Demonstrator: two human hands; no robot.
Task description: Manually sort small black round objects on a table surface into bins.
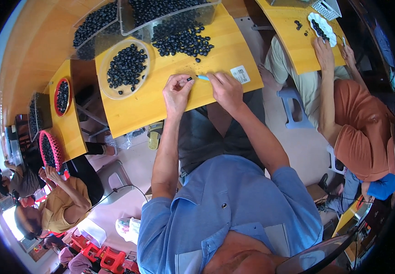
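Note:
Over the near edge of the yellow table (161, 109), my left hand (176, 95) pinches a small black round piece (189, 79) between thumb and fingertips. My right hand (228, 90) is closed around a slim light-blue tool (203, 77) whose dark tip points toward that piece; a small gap shows between them. To the left, a round clear plastic tray (145, 73) holds many similar black pieces. A loose heap of black pieces (183, 44) spreads over the table beyond my hands. What exactly the pieces are is too small to tell.
Clear plastic bins (123, 23) full of black pieces stand at the far side. A white label (240, 74) lies right of my right hand. Co-workers sit at other tables on both sides, one by a white dish (321, 28), another by a pink basket (56, 148). A blue-grey stool (293, 109) stands at right.

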